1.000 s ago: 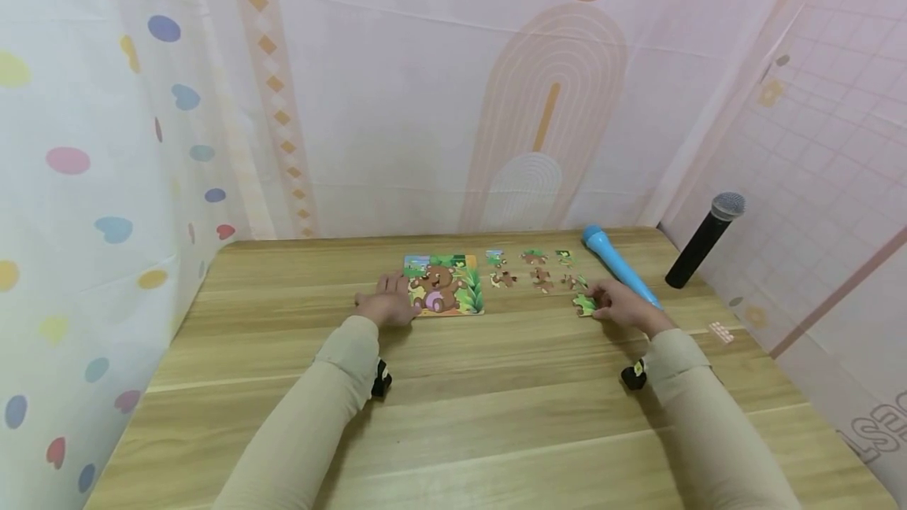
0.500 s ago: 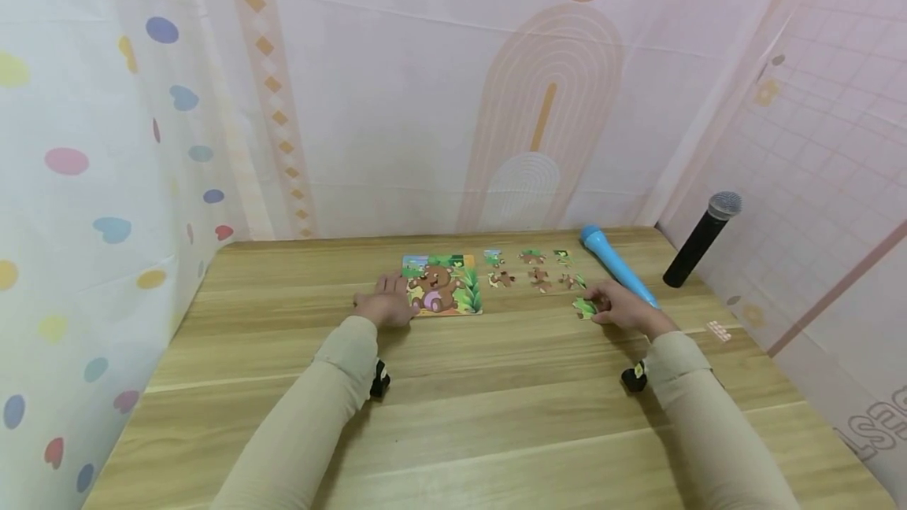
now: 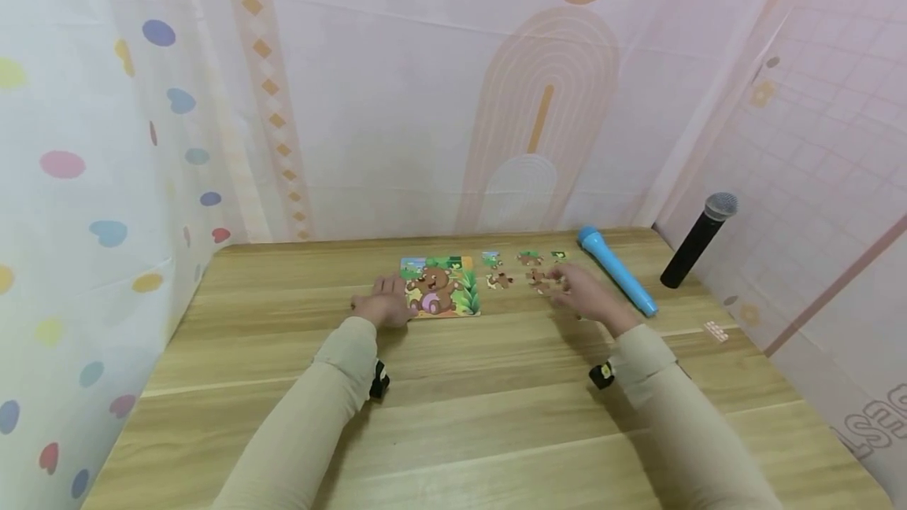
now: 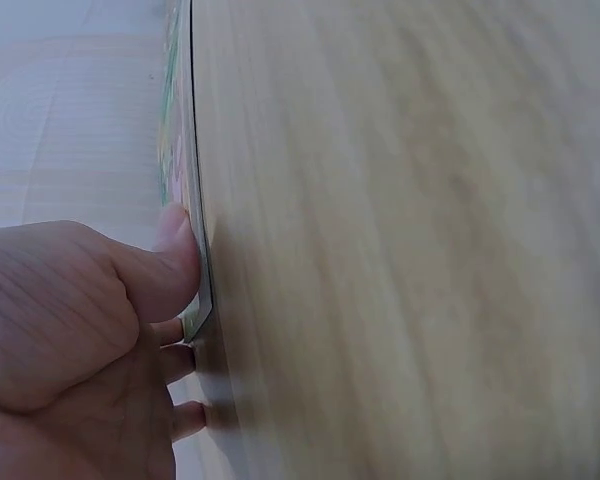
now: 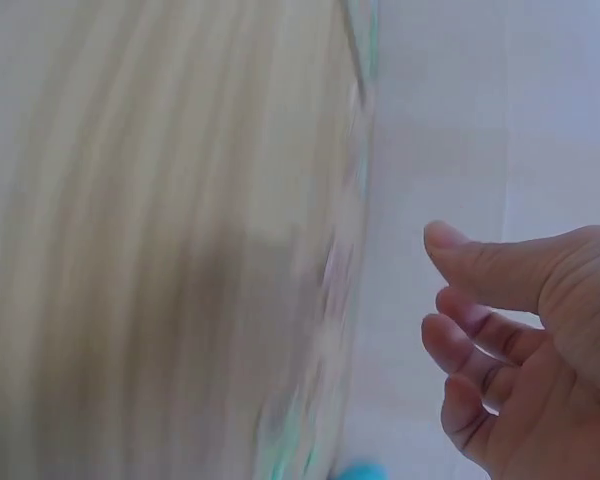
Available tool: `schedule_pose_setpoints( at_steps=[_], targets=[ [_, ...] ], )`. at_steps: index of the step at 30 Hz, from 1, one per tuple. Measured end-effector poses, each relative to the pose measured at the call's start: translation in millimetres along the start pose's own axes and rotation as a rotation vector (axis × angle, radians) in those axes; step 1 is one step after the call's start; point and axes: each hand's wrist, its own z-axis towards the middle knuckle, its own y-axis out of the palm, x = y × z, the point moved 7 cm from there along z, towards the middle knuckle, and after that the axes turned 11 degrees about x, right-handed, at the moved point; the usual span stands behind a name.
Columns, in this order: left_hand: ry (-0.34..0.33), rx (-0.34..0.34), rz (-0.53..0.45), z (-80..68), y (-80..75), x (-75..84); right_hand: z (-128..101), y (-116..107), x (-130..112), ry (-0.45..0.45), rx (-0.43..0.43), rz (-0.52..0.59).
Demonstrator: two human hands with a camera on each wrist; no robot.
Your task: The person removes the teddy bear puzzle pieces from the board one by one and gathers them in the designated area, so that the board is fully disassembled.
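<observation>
My left hand [image 3: 385, 303] lies at the left edge of a bear jigsaw puzzle [image 3: 439, 290]. In the left wrist view its thumb [image 4: 170, 270] rests on the corner of the puzzle's board [image 4: 185, 130], with fingertips by the edge. My right hand [image 3: 588, 293] hovers over the right-hand loose pieces, fingers loosely bent and apart. Nothing shows between its thumb [image 5: 480, 265] and fingers in the right wrist view. Loose puzzle pieces include a brown one [image 3: 499, 280], one with blue and green [image 3: 491, 259] and another brown one [image 3: 537, 278]. The right hand hides others.
A blue toy microphone [image 3: 620, 272] lies right of the pieces. Farther right a black microphone [image 3: 697, 242] stands tilted, and a small pink-and-white item [image 3: 716, 331] is near the table's right side. A patterned curtain [image 3: 397, 101] hangs behind the wooden table [image 3: 460, 415].
My right hand has let go of the green puzzle piece and moved left and slightly up, over the other loose pieces. My left hand has stayed at the puzzle's edge.
</observation>
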Motion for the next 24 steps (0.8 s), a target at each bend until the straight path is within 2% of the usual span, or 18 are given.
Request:
schedule_pose_setpoints(
  at_steps=[7,11,18,24],
  targets=[
    [-0.009,0.016,-0.035,-1.3,-2.4,1.8,26.9,44.5,-60.7,-0.132,-0.095,0.064],
    [-0.019,0.024,-0.036,-4.5,-4.7,4.3,40.4,75.6,-82.2,-0.145,-0.16,0.089],
    [-0.027,0.044,-0.063,-15.4,-12.8,12.7,55.4,112.0,-101.9,-0.14,-0.209,0.037],
    [-0.015,0.048,-0.073,-10.1,-9.2,11.0,57.0,124.0,-109.9,-0.168,-0.236,-0.006]
  ],
)
